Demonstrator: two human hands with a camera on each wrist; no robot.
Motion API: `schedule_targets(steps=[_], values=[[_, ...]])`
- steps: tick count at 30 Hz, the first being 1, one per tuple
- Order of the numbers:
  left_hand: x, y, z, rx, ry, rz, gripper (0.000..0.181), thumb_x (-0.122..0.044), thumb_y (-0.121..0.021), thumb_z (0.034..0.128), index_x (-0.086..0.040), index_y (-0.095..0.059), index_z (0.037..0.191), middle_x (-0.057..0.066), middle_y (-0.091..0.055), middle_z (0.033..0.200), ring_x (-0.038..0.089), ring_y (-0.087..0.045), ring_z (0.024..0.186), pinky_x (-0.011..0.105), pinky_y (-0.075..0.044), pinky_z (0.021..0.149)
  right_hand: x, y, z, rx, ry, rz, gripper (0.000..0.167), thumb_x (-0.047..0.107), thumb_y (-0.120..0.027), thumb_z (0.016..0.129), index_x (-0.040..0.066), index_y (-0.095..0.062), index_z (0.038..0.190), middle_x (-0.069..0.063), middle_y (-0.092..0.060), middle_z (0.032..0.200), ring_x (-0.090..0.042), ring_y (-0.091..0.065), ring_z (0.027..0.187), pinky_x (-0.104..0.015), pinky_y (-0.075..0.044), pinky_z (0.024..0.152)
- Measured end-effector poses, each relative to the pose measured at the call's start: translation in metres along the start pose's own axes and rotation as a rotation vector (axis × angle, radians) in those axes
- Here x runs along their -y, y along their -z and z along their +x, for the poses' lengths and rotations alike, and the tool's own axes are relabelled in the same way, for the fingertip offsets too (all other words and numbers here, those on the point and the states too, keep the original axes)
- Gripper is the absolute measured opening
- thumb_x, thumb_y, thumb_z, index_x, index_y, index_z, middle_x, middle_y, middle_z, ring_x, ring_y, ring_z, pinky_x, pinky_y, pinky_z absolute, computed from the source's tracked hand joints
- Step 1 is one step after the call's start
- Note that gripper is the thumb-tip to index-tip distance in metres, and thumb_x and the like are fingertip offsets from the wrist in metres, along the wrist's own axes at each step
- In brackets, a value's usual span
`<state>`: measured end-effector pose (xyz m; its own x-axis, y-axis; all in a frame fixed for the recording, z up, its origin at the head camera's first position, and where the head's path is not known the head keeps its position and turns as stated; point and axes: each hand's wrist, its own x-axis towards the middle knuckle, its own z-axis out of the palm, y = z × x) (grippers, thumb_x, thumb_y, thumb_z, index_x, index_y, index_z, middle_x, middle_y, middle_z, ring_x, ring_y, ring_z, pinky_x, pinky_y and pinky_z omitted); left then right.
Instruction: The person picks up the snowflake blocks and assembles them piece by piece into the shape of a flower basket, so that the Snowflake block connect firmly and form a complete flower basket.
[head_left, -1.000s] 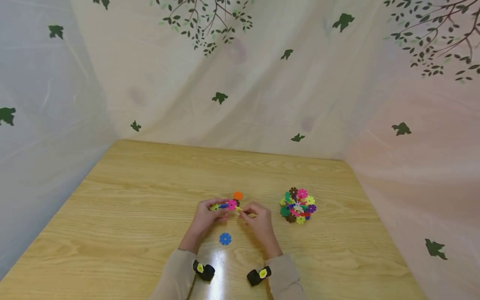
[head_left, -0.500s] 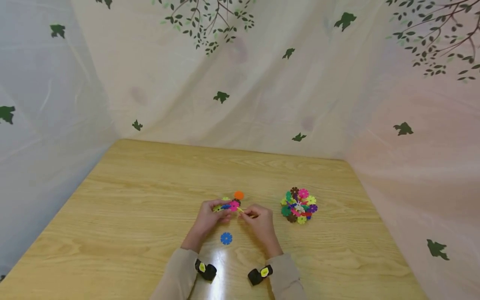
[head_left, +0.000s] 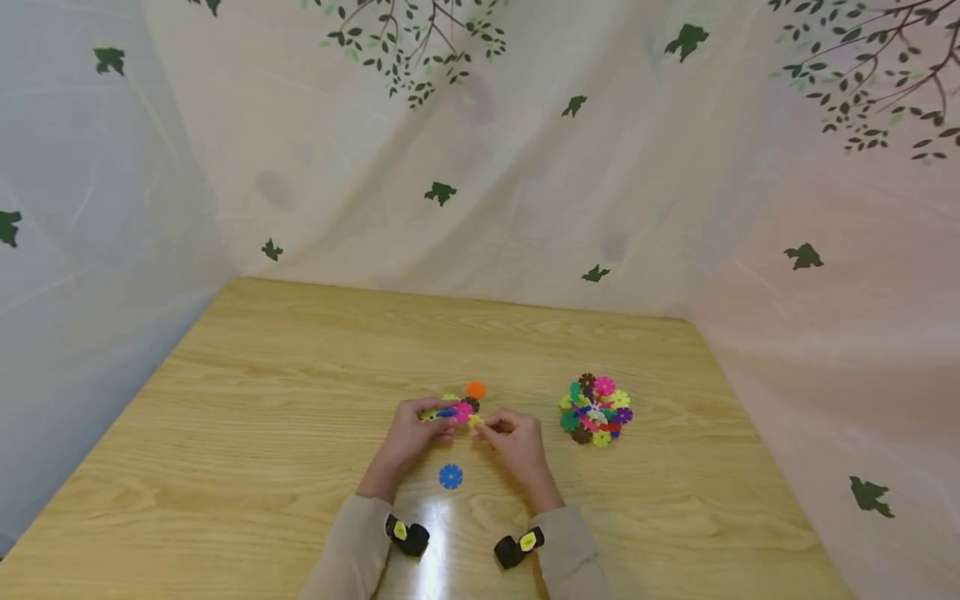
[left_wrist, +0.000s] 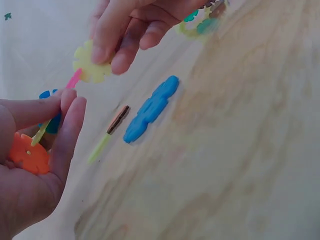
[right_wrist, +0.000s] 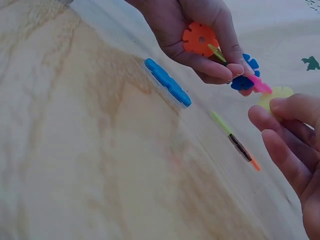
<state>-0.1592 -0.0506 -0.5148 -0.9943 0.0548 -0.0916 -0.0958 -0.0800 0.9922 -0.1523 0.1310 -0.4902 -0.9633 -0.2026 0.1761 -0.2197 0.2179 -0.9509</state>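
Note:
My left hand (head_left: 411, 429) grips a short chain of notched plastic snowflake discs. It runs from an orange disc (right_wrist: 192, 40) through a yellow-green one to a blue disc (right_wrist: 242, 83) and a pink disc (right_wrist: 261, 86). Between thumb and fingers, my right hand (head_left: 520, 439) pinches a pale yellow disc (left_wrist: 86, 60) at the pink disc's end. The yellow and pink discs meet at their edges; how deep the notches sit cannot be told. Fingers cover part of the chain.
A loose blue disc (head_left: 451, 477) lies on the wooden table (head_left: 262, 467) between my forearms. Beyond my hands lie an orange disc (head_left: 476, 390), a dark brown disc (head_left: 471, 404) and a yellow-green one. A multicoloured ball of joined discs (head_left: 596, 411) stands to the right.
The pale yellow disc in my right hand has turned from nearly edge-on to showing more of its face. Both hands stay almost in place.

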Motion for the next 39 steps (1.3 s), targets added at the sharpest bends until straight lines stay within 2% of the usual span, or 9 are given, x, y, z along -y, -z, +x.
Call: schedule_targets(steps=[6, 11, 14, 18, 23, 26, 30, 36, 39], values=[[-0.001, 0.006, 0.001, 0.031, 0.062, -0.091, 0.034, 0.012, -0.059, 0.0871, 0.012, -0.061, 0.121, 0.028, -0.059, 0.123, 0.008, -0.067, 0.066, 0.018, -0.059, 0.064, -0.002, 0.001, 0.003, 0.025, -0.099, 0.100, 0.008, -0.004, -0.070, 0.084, -0.012, -0.068, 0.085, -0.031, -0.070, 0.086, -0.029, -0.073, 0.072, -0.029, -0.061, 0.057], [0.000, 0.005, 0.001, 0.022, 0.079, -0.104, 0.034, 0.011, -0.060, 0.0872, 0.014, -0.060, 0.121, 0.016, -0.067, 0.103, 0.007, -0.066, 0.063, 0.018, -0.059, 0.060, -0.005, 0.001, 0.002, 0.038, -0.120, 0.124, 0.008, -0.005, -0.069, 0.084, -0.013, -0.067, 0.086, -0.033, -0.069, 0.089, -0.030, -0.073, 0.073, -0.031, -0.061, 0.058], [0.000, 0.000, 0.000, -0.005, 0.082, -0.105, 0.032, 0.009, -0.062, 0.0870, 0.014, -0.061, 0.119, 0.009, -0.069, 0.087, 0.006, -0.064, 0.060, 0.018, -0.058, 0.057, -0.006, 0.002, 0.002, 0.022, -0.092, 0.101, 0.008, -0.005, -0.069, 0.084, -0.012, -0.067, 0.084, -0.034, -0.069, 0.088, -0.037, -0.072, 0.075, -0.031, -0.062, 0.060], [-0.004, -0.008, -0.002, -0.079, 0.085, -0.108, 0.029, 0.010, -0.064, 0.0855, 0.015, -0.063, 0.114, 0.006, -0.069, 0.074, 0.006, -0.063, 0.056, 0.018, -0.057, 0.053, -0.006, 0.001, 0.000, -0.012, 0.003, 0.028, 0.007, -0.004, -0.070, 0.084, -0.011, -0.068, 0.081, -0.031, -0.070, 0.084, -0.044, -0.070, 0.077, -0.028, -0.062, 0.060], [-0.009, -0.015, -0.004, -0.149, 0.115, -0.145, 0.030, 0.013, -0.063, 0.0838, 0.017, -0.062, 0.113, 0.008, -0.066, 0.068, 0.007, -0.061, 0.052, 0.019, -0.057, 0.051, -0.010, -0.001, 0.001, -0.064, 0.105, -0.082, 0.005, -0.005, -0.070, 0.083, -0.008, -0.069, 0.079, -0.024, -0.071, 0.080, -0.038, -0.072, 0.076, -0.014, -0.056, 0.059], [-0.007, -0.014, -0.005, -0.152, 0.132, -0.154, 0.028, 0.013, -0.063, 0.0841, 0.018, -0.062, 0.112, 0.007, -0.066, 0.067, 0.007, -0.062, 0.052, 0.018, -0.057, 0.050, -0.022, -0.002, 0.005, -0.093, 0.088, -0.068, 0.005, -0.003, -0.071, 0.083, -0.006, -0.069, 0.080, -0.023, -0.072, 0.081, -0.031, -0.073, 0.074, -0.015, -0.056, 0.057], [-0.005, -0.013, -0.004, -0.145, 0.142, -0.130, 0.027, 0.013, -0.063, 0.0843, 0.016, -0.064, 0.111, 0.007, -0.066, 0.071, 0.007, -0.062, 0.053, 0.018, -0.057, 0.051, -0.031, -0.001, 0.008, -0.119, 0.014, 0.007, 0.008, 0.002, -0.071, 0.085, -0.004, -0.069, 0.082, -0.023, -0.072, 0.082, -0.026, -0.072, 0.072, -0.022, -0.057, 0.051], [-0.005, -0.013, -0.003, -0.153, 0.113, -0.139, 0.031, 0.013, -0.063, 0.0838, 0.013, -0.064, 0.115, 0.009, -0.066, 0.077, 0.007, -0.062, 0.055, 0.018, -0.057, 0.053, -0.033, 0.000, 0.010, -0.118, -0.049, 0.036, 0.008, 0.006, -0.071, 0.086, -0.002, -0.070, 0.084, -0.022, -0.072, 0.081, -0.021, -0.071, 0.071, -0.024, -0.057, 0.051], [-0.004, -0.014, -0.003, -0.159, 0.094, -0.146, 0.032, 0.014, -0.063, 0.0835, 0.013, -0.063, 0.116, 0.013, -0.067, 0.087, 0.007, -0.061, 0.056, 0.018, -0.057, 0.054, -0.035, 0.000, 0.010, -0.103, -0.060, 0.029, 0.007, 0.005, -0.071, 0.086, -0.002, -0.070, 0.085, -0.022, -0.072, 0.081, -0.019, -0.070, 0.070, -0.022, -0.056, 0.051]])
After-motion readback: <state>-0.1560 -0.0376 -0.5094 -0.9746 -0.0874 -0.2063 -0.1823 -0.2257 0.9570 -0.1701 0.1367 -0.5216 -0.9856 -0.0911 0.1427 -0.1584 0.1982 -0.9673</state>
